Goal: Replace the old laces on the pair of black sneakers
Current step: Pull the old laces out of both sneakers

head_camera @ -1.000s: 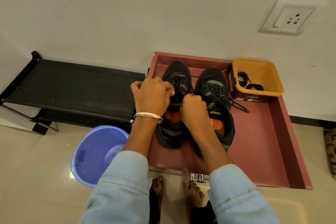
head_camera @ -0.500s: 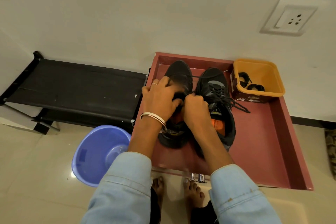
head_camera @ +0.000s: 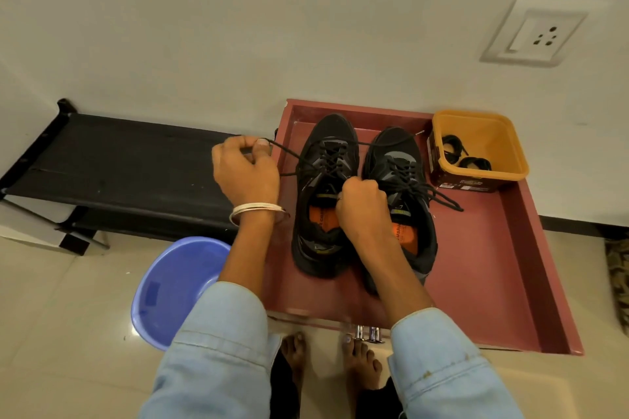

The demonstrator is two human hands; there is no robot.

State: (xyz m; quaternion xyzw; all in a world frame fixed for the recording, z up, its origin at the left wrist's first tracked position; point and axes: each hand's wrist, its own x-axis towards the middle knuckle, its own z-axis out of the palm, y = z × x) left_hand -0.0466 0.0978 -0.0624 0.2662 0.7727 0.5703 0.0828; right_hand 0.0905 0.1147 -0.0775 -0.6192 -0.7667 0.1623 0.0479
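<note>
The fingers [head_camera: 253, 146] of the left hand [head_camera: 245, 169] pinch the end of a black lace [head_camera: 289, 153], thumb against forefinger, holding it taut out to the left of the left sneaker [head_camera: 325, 194]. The right hand [head_camera: 363, 206] is curled into a fist at that shoe's tongue, just above the orange insole; it seems to grip the lace or tongue there, but what exactly lies inside the fingers is hidden. The right sneaker [head_camera: 400, 201] stands just beside it, laced, its bow ends trailing onto the red tray [head_camera: 503, 282] that carries both shoes. At the tray's far right corner a yellow tub [head_camera: 483, 143] holds coiled black laces [head_camera: 464, 156], likely the replacements. A blue basin [head_camera: 170, 286] sits on the floor by the tray, and a black rack [head_camera: 129, 167] stands against the wall. The risk, as I judge it: a hard sideways pull could drag or tip the shoe if the right hand slackens, or the lace could bind in an eyelet and slip from the pinch.
</note>
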